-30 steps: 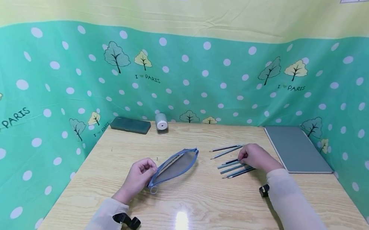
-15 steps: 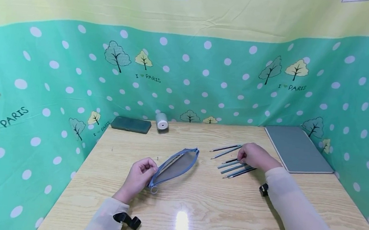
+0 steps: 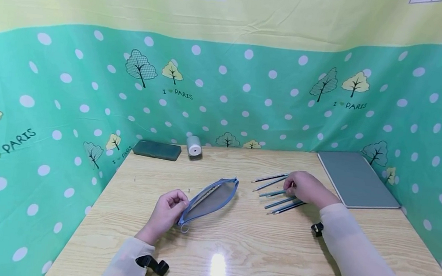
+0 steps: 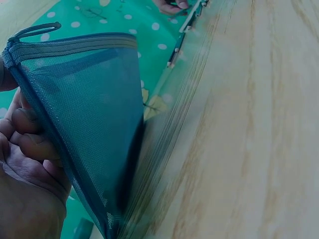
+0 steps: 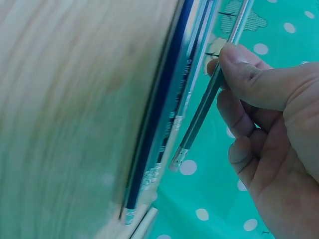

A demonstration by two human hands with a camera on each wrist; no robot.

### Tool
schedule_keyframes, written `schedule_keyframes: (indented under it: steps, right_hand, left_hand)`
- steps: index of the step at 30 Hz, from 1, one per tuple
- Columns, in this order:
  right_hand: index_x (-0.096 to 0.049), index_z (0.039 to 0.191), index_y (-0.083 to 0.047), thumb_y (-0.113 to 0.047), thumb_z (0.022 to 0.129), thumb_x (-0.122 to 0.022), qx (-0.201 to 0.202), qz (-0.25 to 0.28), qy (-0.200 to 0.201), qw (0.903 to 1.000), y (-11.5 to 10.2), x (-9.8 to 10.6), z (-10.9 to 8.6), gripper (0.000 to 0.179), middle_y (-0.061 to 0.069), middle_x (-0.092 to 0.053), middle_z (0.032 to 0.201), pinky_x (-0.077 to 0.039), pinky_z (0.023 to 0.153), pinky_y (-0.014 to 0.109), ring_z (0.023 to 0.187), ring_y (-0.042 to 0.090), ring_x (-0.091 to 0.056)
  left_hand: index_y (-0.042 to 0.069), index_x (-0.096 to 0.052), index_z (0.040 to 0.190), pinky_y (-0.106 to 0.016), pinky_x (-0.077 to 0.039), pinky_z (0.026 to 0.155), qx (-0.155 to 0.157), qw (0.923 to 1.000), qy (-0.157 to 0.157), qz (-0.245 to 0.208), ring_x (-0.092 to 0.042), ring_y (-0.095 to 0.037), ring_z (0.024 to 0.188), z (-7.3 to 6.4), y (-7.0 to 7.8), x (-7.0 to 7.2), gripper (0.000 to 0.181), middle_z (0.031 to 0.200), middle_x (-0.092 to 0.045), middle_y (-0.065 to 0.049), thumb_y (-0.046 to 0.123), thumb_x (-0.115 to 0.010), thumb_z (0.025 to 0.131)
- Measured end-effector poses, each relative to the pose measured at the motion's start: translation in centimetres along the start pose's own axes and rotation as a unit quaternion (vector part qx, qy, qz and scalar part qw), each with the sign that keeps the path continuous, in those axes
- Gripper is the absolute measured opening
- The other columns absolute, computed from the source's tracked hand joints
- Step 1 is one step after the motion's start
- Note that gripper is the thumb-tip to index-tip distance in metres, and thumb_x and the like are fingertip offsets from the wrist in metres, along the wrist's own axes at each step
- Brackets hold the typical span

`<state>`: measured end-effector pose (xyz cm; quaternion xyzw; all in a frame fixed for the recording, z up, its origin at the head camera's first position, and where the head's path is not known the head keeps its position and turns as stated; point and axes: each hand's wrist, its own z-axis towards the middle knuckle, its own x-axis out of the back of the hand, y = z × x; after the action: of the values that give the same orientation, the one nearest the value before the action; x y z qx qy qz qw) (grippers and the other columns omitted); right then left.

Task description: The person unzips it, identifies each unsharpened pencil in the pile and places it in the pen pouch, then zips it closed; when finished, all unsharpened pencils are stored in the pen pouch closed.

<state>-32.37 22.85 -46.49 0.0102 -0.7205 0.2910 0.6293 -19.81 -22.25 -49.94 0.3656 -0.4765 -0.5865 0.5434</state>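
My left hand (image 3: 166,213) grips one end of a blue mesh zip pouch (image 3: 216,198), whose zipped mouth gapes wide. In the left wrist view the fingers curl behind the edge of the pouch (image 4: 94,104), and a loop pull sticks out at its corner. Over on the right, my right hand (image 3: 306,187) is above a loose group of pencils (image 3: 280,203). Its thumb and forefinger pinch one pencil (image 5: 199,117) with a metal-banded eraser end, apart from the others in the right wrist view. Several more pencils (image 5: 159,119) lie on the table beside it.
A dark green flat case (image 3: 157,150) and a small pale green and white cylinder (image 3: 193,146) are at the back left. A grey flat board or book (image 3: 356,179) lies at the right. Patterned green cloth (image 3: 245,100) hangs behind the wooden table (image 3: 257,250).
The right hand has pinched a pencil and raised it slightly off the group, turning it a little. The left hand and pouch look still.
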Motion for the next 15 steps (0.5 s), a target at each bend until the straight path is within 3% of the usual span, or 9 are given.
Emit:
schedule_keyframes:
  steps: [9,15]
  right_hand:
    - [-0.076,0.099,-0.012,-0.003,0.095,-0.075,0.035,0.042,0.063,0.9965,-1.8,0.6,-0.9,0.01,-0.005,-0.067,0.092,-0.05,0.074,0.039,0.084,0.017,-0.058]
    - [-0.08,0.108,-0.012,-0.004,0.095,-0.076,0.057,0.044,0.091,0.9932,-3.1,1.1,-1.6,0.016,-0.009,-0.066,0.092,-0.051,0.074,0.038,0.084,0.016,-0.058]
  left_hand:
    - [-0.007,-0.062,0.093,-0.018,-0.039,0.051,0.001,1.0,0.002,0.001,-0.047,-0.005,0.056,0.0,0.0,0.0,0.008,0.072,-0.055,0.0,-0.002,-0.062,0.1]
    - [-0.007,-0.062,0.093,-0.018,-0.038,0.051,0.003,1.0,0.004,0.002,-0.046,-0.006,0.057,0.0,0.2,0.0,0.007,0.072,-0.054,0.0,-0.002,-0.062,0.1]
